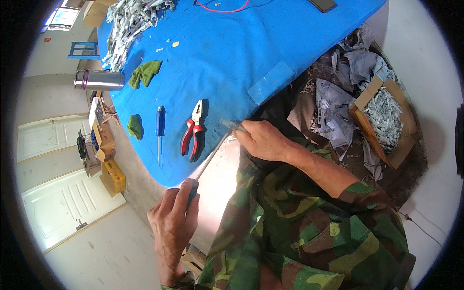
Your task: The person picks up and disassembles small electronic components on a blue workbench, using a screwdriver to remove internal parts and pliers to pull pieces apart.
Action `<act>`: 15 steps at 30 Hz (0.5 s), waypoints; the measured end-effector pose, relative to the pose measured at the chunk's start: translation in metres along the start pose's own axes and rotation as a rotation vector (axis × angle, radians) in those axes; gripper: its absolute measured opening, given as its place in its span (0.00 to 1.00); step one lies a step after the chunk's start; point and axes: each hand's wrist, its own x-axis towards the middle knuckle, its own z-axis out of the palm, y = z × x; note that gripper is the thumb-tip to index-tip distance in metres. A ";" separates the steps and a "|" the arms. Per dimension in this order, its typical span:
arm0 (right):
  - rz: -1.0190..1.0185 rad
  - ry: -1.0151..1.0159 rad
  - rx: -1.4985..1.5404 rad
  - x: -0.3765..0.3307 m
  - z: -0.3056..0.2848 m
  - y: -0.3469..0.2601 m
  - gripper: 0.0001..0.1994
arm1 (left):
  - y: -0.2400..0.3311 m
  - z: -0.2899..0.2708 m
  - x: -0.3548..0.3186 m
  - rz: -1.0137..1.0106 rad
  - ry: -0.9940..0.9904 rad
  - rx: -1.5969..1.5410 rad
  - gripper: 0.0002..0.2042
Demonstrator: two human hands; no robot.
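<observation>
Single view, taken from my head by the left of two wide fisheye cameras worn side by side. It faces steeply down across my camouflage jacket (309, 232), with my left hand (174, 217) and right hand (265, 140) at close range. The near corner of the blue surface (232, 58) falls low and left of centre; its near edge runs obliquely to the upper right. The upper frame edge cuts the surface off. Past its left edge, coverage reaches distant doors (63, 205).
</observation>
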 end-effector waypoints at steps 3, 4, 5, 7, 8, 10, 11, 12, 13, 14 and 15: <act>-0.023 -0.006 0.155 0.000 -0.002 -0.001 0.20 | 0.000 0.003 -0.002 -0.042 -0.027 -0.058 0.20; -0.022 -0.025 0.159 0.000 -0.003 0.000 0.20 | 0.000 0.003 -0.002 -0.052 -0.038 -0.073 0.21; -0.022 -0.045 0.163 0.001 -0.004 0.002 0.20 | 0.000 0.003 -0.001 -0.053 -0.040 -0.098 0.21; 0.018 -0.100 0.279 0.001 -0.005 0.003 0.19 | 0.000 0.003 0.000 -0.052 -0.043 -0.148 0.21; 0.058 -0.136 0.390 0.001 -0.006 0.002 0.19 | -0.002 0.005 -0.001 -0.059 -0.057 -0.148 0.21; 0.142 -0.239 0.602 0.002 -0.007 0.004 0.18 | -0.007 0.010 -0.003 -0.074 -0.084 -0.147 0.21; 0.186 -0.307 0.703 0.003 -0.008 0.007 0.18 | -0.007 0.011 -0.003 -0.091 -0.089 -0.160 0.21; 0.230 -0.375 0.803 0.003 -0.009 0.009 0.18 | -0.007 0.013 -0.002 -0.107 -0.095 -0.174 0.21; 0.249 -0.396 0.853 0.003 -0.009 0.010 0.18 | -0.008 0.014 -0.002 -0.125 -0.102 -0.187 0.21; 0.268 -0.417 0.902 0.003 -0.009 0.011 0.18 | -0.009 0.015 -0.002 -0.131 -0.093 -0.222 0.21; 0.287 -0.437 0.952 0.004 -0.009 0.012 0.18 | -0.011 0.017 -0.003 -0.136 -0.084 -0.256 0.21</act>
